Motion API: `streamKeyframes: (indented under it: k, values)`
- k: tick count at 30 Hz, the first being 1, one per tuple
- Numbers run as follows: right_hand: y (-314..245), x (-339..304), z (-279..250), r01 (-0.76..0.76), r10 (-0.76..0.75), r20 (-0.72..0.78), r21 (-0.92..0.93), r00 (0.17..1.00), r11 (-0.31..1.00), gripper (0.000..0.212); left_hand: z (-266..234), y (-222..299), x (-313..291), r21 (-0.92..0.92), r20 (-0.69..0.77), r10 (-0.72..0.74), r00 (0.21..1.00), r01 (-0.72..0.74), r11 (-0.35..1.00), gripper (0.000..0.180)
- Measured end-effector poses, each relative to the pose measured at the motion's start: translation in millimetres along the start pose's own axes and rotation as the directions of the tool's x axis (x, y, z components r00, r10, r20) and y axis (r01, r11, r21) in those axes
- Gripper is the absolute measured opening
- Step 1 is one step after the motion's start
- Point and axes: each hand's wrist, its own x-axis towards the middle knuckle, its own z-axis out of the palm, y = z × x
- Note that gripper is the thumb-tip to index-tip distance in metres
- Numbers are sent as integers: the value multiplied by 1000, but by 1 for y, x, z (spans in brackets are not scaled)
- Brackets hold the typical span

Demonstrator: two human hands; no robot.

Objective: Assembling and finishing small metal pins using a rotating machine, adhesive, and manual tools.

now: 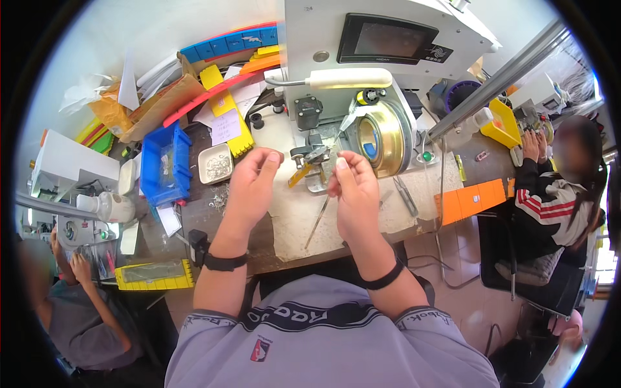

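Note:
My left hand [253, 184] is raised at the left front of a bench machine [310, 26], its thumb pressed to the curled fingers. Opposite it, my right hand [356, 191] pinches thumb and forefinger together. Whatever either pinch holds is too small to make out. Between and just beyond the hands stands the machine's metal clamp mechanism [312, 154], with a yellow piece [299, 176] below it. A brass-coloured wheel [380, 139] is behind my right hand. Close to my left hand sits a white square dish [216, 182] of small shiny parts [215, 163].
A thin rod [316, 224] and a plier-like tool [406, 197] lie on the pale work mat [291, 233]. The blue bin [147, 187] and yellow strips [236, 123] are left; an orange strip [475, 200] is right. People work on both sides. A white lamp [349, 79] overhangs the clamp.

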Motion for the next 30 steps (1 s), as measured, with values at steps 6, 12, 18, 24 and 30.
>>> streamKeyframes:
  k: [6, 12, 18, 24, 30]
  values:
    - [5, 17, 6, 36, -36, 18, 10, 999, 999, 16, 18, -6, 4, 250, 138, -117, 983, 80, 965, 36]
    - [7, 20, 11, 61, -62, 12, 72, 998, 996, 10, 24, -21, 4, 280, 223, -68, 973, 3, 960, 40]
    - [11, 19, 14, 210, -212, -6, -104, 977, 972, 17, 15, 5, 11, 438, 325, -192, 926, 33, 898, 40]
    - [3, 19, 14, 313, -331, 0, -325, 944, 893, 7, 5, 51, 7, 690, 173, 158, 972, -234, 685, 22]
    - [-26, 12, 24, -155, 155, 10, 131, 988, 979, 8, 26, 65, 13, 292, 147, 373, 916, -400, 869, 12]
